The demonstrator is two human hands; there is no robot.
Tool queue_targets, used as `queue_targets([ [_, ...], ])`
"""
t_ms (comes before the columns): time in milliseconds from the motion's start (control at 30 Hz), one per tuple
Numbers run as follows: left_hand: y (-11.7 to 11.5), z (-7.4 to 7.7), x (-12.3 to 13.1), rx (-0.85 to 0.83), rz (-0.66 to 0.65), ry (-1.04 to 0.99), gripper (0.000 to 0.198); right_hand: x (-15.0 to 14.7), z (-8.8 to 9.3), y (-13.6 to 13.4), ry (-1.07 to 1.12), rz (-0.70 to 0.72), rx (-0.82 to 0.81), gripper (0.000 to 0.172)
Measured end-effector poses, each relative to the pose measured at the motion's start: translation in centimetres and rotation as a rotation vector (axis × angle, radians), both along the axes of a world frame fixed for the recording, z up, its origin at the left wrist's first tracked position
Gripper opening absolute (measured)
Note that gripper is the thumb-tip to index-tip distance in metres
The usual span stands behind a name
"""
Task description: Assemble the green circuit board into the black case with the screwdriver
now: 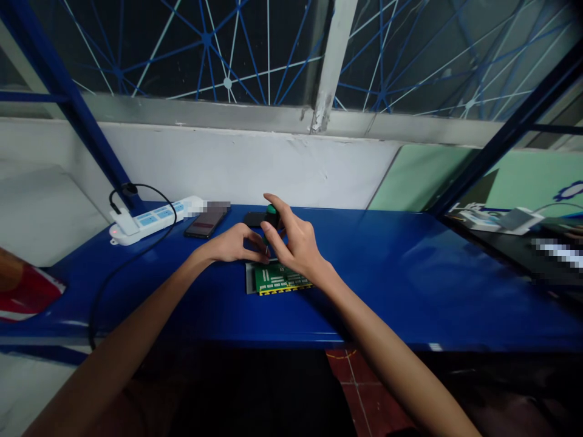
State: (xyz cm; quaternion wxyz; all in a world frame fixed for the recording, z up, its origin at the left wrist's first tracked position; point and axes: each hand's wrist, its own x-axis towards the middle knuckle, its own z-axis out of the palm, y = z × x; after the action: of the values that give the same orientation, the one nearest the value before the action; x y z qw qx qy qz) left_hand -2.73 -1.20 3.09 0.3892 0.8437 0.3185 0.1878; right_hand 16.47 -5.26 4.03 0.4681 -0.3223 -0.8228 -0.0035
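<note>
A green circuit board (277, 278) with a yellow strip along its near edge lies on the blue table (387, 267), a grey metal edge showing at its left. Upright over its far side stands a screwdriver (272, 210) with a green and black handle. My right hand (294, 240) is curled round that handle from the right, its index finger raised past the top. Low beside the thin shaft, my left hand (234, 243) has thumb and finger brought together near the board's far edge; whether they pinch the shaft or a small part cannot be made out.
At the back left are a white power strip (161, 218) with a black cable (132, 261) and a phone (207, 220). A dark flat object (253, 219) lies behind the hands. Blue frame posts rise at both sides.
</note>
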Motion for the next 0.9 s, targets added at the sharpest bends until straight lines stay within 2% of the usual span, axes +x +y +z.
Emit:
queue_targets([
  [133, 0.06, -0.19, 0.15, 0.001, 0.032, -0.021, 0.017, -0.02, -0.06, -0.07, -0.009, -0.010, -0.017, 0.049],
  [333, 0.28, -0.20, -0.02, 0.028, -0.070, -0.062, 0.010, -0.10, 0.16, -0.37, -0.030, -0.013, -0.028, 0.051],
  [500, 0.23, -0.18, -0.13, 0.045, -0.110, -0.034, 0.013, -0.03, 0.28, -0.32, -0.033, -0.019, -0.036, 0.050],
  [600, 0.10, -0.27, -0.05, 0.062, -0.069, -0.020, 0.015, -0.07, 0.30, -0.27, -0.028, -0.019, -0.027, 0.049],
  [767, -0.18, -0.36, 0.32, 0.100, 0.068, -0.124, 0.015, -0.22, 0.30, -0.28, -0.022, -0.023, -0.013, 0.049],
  [900, -0.18, -0.20, 0.28, 0.108, 0.029, -0.134, 0.012, -0.25, 0.09, -0.18, -0.016, -0.025, -0.017, 0.049],
])
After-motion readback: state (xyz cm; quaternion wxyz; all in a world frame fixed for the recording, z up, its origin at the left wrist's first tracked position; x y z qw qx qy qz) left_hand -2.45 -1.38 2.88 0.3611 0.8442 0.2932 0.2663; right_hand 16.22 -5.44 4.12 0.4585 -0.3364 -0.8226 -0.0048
